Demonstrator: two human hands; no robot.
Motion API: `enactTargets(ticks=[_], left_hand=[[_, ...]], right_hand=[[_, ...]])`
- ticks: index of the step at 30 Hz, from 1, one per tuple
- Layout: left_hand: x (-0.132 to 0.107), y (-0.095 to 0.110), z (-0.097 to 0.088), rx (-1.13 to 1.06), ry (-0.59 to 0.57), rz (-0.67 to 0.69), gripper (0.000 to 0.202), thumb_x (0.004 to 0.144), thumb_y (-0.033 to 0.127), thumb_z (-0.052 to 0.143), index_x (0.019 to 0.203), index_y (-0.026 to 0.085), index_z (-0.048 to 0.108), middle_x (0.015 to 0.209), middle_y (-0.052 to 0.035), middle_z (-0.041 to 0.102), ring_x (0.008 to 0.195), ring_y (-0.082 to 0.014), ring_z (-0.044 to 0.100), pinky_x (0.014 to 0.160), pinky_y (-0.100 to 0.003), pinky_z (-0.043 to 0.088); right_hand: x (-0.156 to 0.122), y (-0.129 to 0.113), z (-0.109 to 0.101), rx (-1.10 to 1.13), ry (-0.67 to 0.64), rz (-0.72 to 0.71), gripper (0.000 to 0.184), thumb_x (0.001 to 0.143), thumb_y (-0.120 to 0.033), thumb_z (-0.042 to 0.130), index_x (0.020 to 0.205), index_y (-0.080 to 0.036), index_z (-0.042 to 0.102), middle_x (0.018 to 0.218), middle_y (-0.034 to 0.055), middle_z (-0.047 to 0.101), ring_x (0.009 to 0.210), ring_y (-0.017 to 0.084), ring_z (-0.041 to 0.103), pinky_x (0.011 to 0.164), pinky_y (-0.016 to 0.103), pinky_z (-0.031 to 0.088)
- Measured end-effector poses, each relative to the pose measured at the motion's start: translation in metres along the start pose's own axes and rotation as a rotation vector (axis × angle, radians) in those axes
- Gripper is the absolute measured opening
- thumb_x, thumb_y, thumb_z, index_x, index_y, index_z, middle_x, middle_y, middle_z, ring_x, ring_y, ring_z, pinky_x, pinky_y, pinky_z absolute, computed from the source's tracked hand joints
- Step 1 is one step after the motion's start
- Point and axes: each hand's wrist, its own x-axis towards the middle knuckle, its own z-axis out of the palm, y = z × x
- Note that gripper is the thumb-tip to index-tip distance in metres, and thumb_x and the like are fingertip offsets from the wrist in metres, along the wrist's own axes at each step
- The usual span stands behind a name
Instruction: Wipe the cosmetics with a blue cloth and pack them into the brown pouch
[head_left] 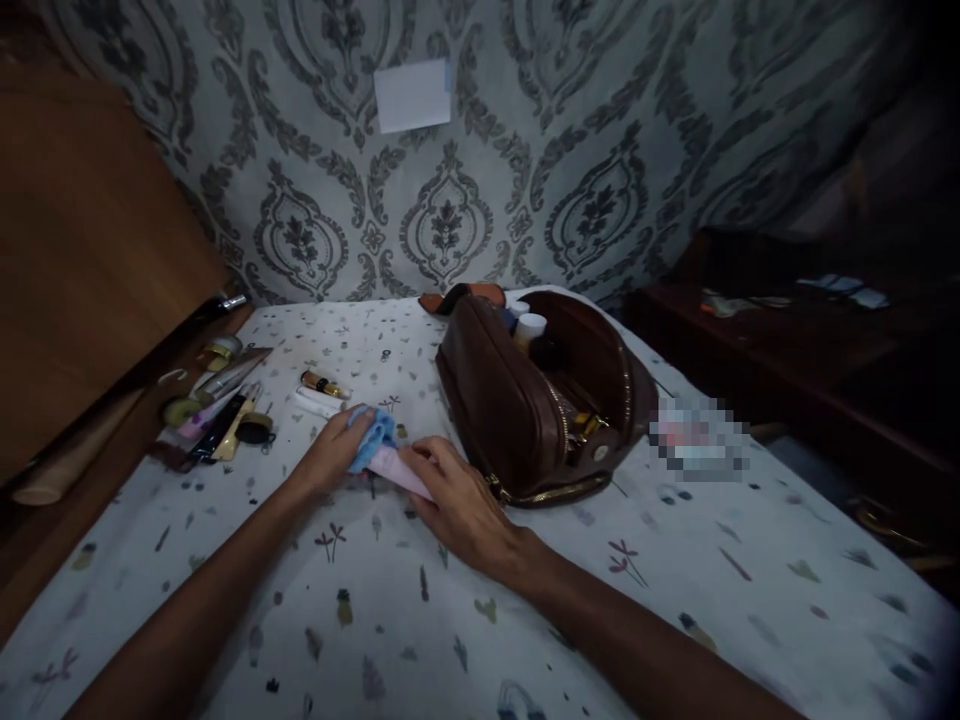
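Note:
My left hand (330, 455) is closed around a small blue cloth (373, 437), pressing it against a pale pink flat item (401, 470). My right hand (457, 500) rests on that pink item, its fingers curled over the near end. Both hands lie on a white bed sheet (675, 580) printed with small plants. Just right of my hands stands an open brown leather toiletry bag (517, 400), unzipped, with a white-capped bottle (530, 328) and other small containers inside.
Several cosmetics lie at the left: a gold-capped tube (324, 384), a white tube (315, 403), pencils and compacts (217, 410). A wooden headboard (82, 260) rises at left. A dark wooden table (787, 340) stands at right. Patterned wallpaper is behind.

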Motion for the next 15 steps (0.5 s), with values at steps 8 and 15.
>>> enactTargets(ticks=[8,15], left_hand=[[-0.004,0.004,-0.012,-0.277,-0.177,0.129,0.044,0.086,0.045,0.055,0.123,0.021,0.054,0.072,0.0013,0.06,0.051,-0.0123,0.055,0.038,-0.019,0.031],[-0.006,-0.001,-0.02,0.075,-0.145,0.472,0.037,0.094,0.052,0.052,0.104,0.019,0.064,0.093,-0.0033,0.062,0.081,-0.0168,0.057,0.071,-0.025,0.045]], right_hand=[[0.01,0.0,-0.006,0.498,0.118,0.263,0.035,0.08,-0.018,0.063,0.114,-0.016,0.067,0.097,0.0057,0.058,0.09,0.019,0.058,0.081,0.032,0.05],[0.01,-0.001,-0.008,1.143,-0.065,0.497,0.047,0.077,-0.042,0.071,0.116,-0.016,0.068,0.088,0.0026,0.061,0.071,0.014,0.054,0.063,0.026,0.044]])
